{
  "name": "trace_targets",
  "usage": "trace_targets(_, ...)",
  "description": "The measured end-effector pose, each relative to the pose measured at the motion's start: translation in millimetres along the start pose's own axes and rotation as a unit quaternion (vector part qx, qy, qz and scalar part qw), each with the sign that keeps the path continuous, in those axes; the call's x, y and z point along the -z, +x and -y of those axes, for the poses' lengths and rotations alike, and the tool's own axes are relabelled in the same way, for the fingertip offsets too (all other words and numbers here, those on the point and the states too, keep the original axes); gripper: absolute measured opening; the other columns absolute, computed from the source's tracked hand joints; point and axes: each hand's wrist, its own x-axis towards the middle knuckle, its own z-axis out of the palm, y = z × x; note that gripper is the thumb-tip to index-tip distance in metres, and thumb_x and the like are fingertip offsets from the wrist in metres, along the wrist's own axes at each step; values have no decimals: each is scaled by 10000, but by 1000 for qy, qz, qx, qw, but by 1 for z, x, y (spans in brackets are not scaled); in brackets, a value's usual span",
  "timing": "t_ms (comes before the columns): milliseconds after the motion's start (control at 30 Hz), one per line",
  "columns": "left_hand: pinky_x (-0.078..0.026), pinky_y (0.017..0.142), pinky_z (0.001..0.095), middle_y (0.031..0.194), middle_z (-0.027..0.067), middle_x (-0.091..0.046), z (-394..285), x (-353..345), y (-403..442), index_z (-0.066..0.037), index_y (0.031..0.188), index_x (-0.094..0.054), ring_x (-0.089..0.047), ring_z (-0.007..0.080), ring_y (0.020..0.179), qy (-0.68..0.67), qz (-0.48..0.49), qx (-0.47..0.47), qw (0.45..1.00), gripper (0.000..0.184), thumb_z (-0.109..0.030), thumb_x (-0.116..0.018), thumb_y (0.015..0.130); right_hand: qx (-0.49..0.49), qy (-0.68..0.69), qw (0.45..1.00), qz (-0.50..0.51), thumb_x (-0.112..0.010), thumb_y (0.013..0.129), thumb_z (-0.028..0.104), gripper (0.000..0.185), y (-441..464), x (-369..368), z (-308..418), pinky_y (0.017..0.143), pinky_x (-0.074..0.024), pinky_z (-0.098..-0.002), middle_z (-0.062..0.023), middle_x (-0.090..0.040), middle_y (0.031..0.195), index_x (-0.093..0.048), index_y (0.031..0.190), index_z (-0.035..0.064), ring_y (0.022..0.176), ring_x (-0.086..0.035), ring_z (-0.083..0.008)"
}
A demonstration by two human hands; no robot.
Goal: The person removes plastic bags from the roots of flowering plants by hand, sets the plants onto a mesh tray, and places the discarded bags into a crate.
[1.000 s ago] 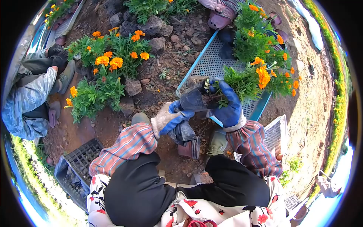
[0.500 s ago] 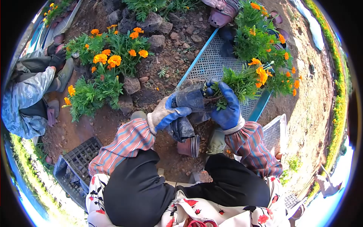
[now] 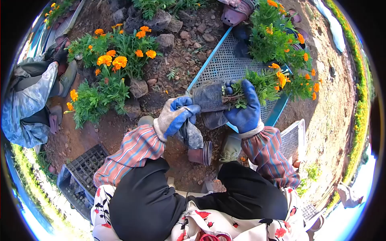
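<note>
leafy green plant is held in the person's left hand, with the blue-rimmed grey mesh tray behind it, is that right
No, the hand is wrong: the head view shows the blue-gloved right hand holding the leafy green plant; the blue-rimmed grey mesh tray is indeed behind it. The grey-and-blue-gloved left hand grips crumpled dark plastic.

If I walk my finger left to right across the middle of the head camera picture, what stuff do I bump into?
Another person's camouflage sleeve → the black crate → the gloved left hand → the plant's dark base → the gloved right hand → the white crate → the curved green strip.
</note>
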Motion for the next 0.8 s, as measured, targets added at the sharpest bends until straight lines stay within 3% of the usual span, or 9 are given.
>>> trace_targets(233,-440,526,205,738,39,-576,22,57,-9,-23,838,-574,-526,86,601,-177,-120,-90,973,72,-71,-522,824,4,46,997,56,-560,840,236,244,20,22,34,853,-419,-394,-115,-587,894,-555,935,11,807,-549,-198)
trace_targets(300,-454,626,224,807,46,-587,25,72,-11,-19,824,-575,-544,98,692,-191,-83,-73,975,78,-76,-523,821,80,48,996,2,-574,830,227,241,22,21,49,870,-404,-371,-94,-588,896,-556,956,22,836,-534,-195)
trace_targets(400,-396,809,247,914,40,-591,23,58,-8,-4,790,-578,-521,89,849,-41,20,-80,996,79,-81,-567,800,126,16,992,1,-602,809,220,211,23,10,56,872,-416,-379,-91,-581,856,-553,901,37,794,-535,-189)
trace_targets(433,-413,784,237,965,63,-591,24,59,-4,1,815,-574,-537,106,852,-26,40,-35,998,66,-58,-584,787,125,13,992,0,-602,809,220,211,22,6,54,872,-416,-379,-91,-581,856,-553,901,37,794,-535,-189)
trace_targets(500,-428,740,207,971,74,-595,27,56,0,-2,871,-570,-556,108,813,-61,35,-43,997,84,-23,-578,789,108,23,994,-16,-594,813,229,232,19,-2,49,888,-404,-397,-96,-577,847,-551,915,25,785,-535,-192)
trace_targets(567,-478,791,308,1109,174,-536,40,62,8,8,842,-543,-573,228,938,-220,12,-50,974,82,-40,-578,785,89,26,996,2,-577,824,249,269,17,-6,43,893,-401,-402,-103,-566,851,-546,935,6,786,-534,-190)
trace_targets(633,-516,721,293,1002,150,-584,52,65,13,1,862,-524,-601,213,866,-299,-2,8,954,61,-2,-552,808,65,-5,997,49,-555,838,266,297,16,-9,36,901,-396,-402,-106,-556,864,-541,950,-8,784,-533,-189)
trace_targets(700,-392,549,182,718,-30,-502,61,65,12,-48,784,-534,-457,27,613,-148,-88,11,985,58,-1,-562,804,56,-2,996,68,-543,846,266,298,17,-11,30,906,-394,-400,-105,-551,873,-539,952,-12,782,-533,-188)
trace_targets(800,-371,542,172,730,-41,-489,47,58,6,-58,892,-516,-439,23,604,-32,-52,-16,998,140,-55,-608,787,26,5,995,96,-540,846,278,330,18,-13,29,944,-345,-394,-110,-542,899,-526,983,-21,831,-510,-190)
